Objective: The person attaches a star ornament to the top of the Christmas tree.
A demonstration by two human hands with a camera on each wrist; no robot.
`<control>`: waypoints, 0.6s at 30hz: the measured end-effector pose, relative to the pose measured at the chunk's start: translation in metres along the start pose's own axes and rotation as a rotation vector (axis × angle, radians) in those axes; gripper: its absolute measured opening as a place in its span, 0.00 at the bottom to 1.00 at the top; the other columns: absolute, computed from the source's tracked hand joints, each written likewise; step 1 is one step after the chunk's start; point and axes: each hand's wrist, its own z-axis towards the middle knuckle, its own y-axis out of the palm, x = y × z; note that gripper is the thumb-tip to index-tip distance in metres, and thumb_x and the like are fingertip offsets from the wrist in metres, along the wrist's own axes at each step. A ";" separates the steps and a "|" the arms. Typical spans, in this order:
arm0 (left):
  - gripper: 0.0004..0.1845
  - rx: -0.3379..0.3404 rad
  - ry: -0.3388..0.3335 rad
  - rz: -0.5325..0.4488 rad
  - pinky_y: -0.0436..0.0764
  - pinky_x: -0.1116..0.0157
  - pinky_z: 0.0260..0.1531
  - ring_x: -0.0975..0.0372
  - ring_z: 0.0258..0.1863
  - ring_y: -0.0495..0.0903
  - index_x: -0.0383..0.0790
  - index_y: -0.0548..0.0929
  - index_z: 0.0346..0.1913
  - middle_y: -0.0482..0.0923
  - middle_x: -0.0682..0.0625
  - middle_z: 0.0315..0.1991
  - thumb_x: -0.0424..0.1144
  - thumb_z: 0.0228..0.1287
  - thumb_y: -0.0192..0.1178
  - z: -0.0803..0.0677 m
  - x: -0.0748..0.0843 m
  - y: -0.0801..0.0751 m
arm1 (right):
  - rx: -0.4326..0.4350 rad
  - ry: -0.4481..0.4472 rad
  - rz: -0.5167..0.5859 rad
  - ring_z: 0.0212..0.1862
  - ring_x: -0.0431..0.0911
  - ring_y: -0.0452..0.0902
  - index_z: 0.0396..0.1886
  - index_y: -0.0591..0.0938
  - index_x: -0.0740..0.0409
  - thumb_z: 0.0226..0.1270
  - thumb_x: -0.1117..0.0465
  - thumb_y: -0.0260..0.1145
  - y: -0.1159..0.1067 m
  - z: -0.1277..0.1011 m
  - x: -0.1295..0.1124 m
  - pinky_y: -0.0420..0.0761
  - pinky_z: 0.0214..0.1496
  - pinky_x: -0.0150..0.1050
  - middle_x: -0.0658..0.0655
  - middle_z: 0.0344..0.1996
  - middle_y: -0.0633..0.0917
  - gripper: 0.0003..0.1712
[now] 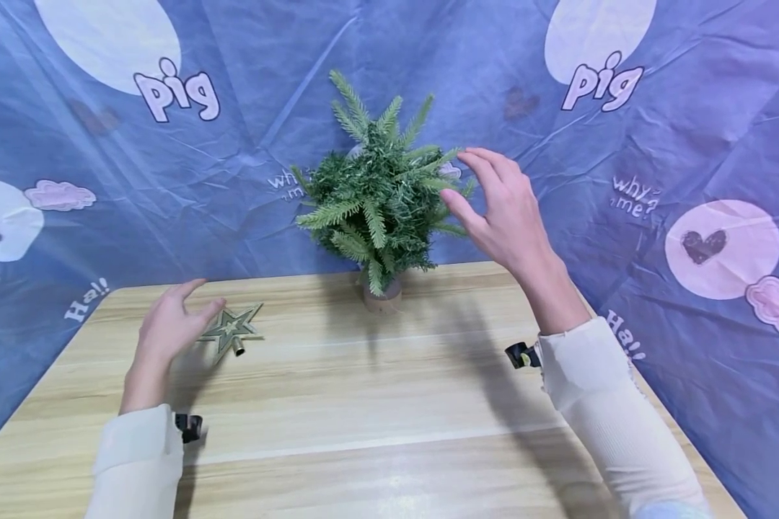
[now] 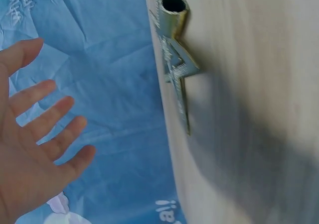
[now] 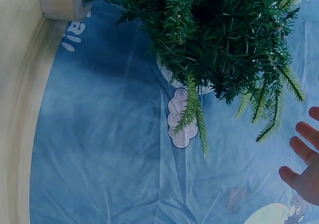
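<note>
A small artificial Christmas tree (image 1: pixel 383 194) with lighter green sprigs among its dark branches stands upright on a round wooden base (image 1: pixel 383 299) near the table's back edge. My right hand (image 1: pixel 506 205) is raised at the tree's right side, fingers spread and fingertips close to the outer sprigs. In the right wrist view that hand (image 3: pixel 309 164) appears apart from the branches. A gold-green star tree topper (image 1: pixel 230 328) with a short hollow socket lies on the table at the left. Above and beside it hovers my left hand (image 1: pixel 169 324), its fingers loosely spread and holding nothing.
The wooden table (image 1: pixel 363 396) meets a blue printed cloth backdrop (image 1: pixel 247 144) behind and on both sides. Black wrist straps (image 1: pixel 188 427) show at the cuffs of both white sleeves (image 1: pixel 136 454).
</note>
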 end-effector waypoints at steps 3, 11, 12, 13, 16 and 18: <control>0.43 -0.015 -0.019 -0.015 0.57 0.25 0.58 0.25 0.68 0.56 0.33 0.61 0.77 0.55 0.24 0.73 0.62 0.72 0.54 -0.004 -0.006 -0.001 | 0.000 -0.006 -0.001 0.68 0.59 0.69 0.66 0.77 0.62 0.72 0.50 0.67 0.000 0.003 0.000 0.67 0.68 0.59 0.63 0.66 0.77 0.30; 0.46 -0.069 -0.058 -0.068 0.61 0.24 0.54 0.25 0.65 0.61 0.34 0.59 0.77 0.55 0.22 0.73 0.63 0.70 0.57 -0.010 -0.021 0.002 | -0.009 -0.022 -0.003 0.69 0.58 0.68 0.65 0.78 0.62 0.72 0.49 0.66 0.002 0.010 -0.004 0.65 0.71 0.57 0.62 0.66 0.77 0.29; 0.46 -0.077 -0.059 -0.087 0.62 0.25 0.54 0.26 0.65 0.61 0.33 0.59 0.77 0.55 0.22 0.73 0.62 0.70 0.57 -0.010 -0.023 0.003 | -0.013 -0.022 -0.005 0.70 0.57 0.68 0.65 0.78 0.62 0.72 0.48 0.66 0.002 0.011 -0.005 0.65 0.71 0.57 0.62 0.67 0.77 0.30; 0.46 -0.088 -0.059 -0.109 0.62 0.25 0.55 0.26 0.65 0.61 0.33 0.59 0.77 0.56 0.23 0.73 0.62 0.70 0.58 -0.011 -0.025 0.005 | -0.016 -0.021 -0.005 0.70 0.57 0.67 0.65 0.78 0.62 0.72 0.48 0.66 0.002 0.012 -0.006 0.65 0.71 0.57 0.62 0.67 0.76 0.30; 0.46 -0.118 -0.065 -0.165 0.62 0.27 0.57 0.28 0.67 0.59 0.32 0.58 0.78 0.56 0.24 0.73 0.58 0.69 0.62 -0.013 -0.031 0.009 | -0.031 -0.019 -0.009 0.71 0.56 0.66 0.66 0.78 0.61 0.73 0.47 0.65 0.003 0.015 -0.008 0.64 0.72 0.57 0.61 0.68 0.76 0.30; 0.47 -0.139 -0.074 -0.180 0.61 0.27 0.58 0.28 0.68 0.59 0.32 0.57 0.78 0.55 0.25 0.74 0.58 0.68 0.63 -0.014 -0.035 0.011 | -0.045 -0.019 -0.010 0.72 0.56 0.66 0.66 0.78 0.61 0.73 0.47 0.65 0.004 0.017 -0.009 0.63 0.72 0.56 0.61 0.68 0.75 0.31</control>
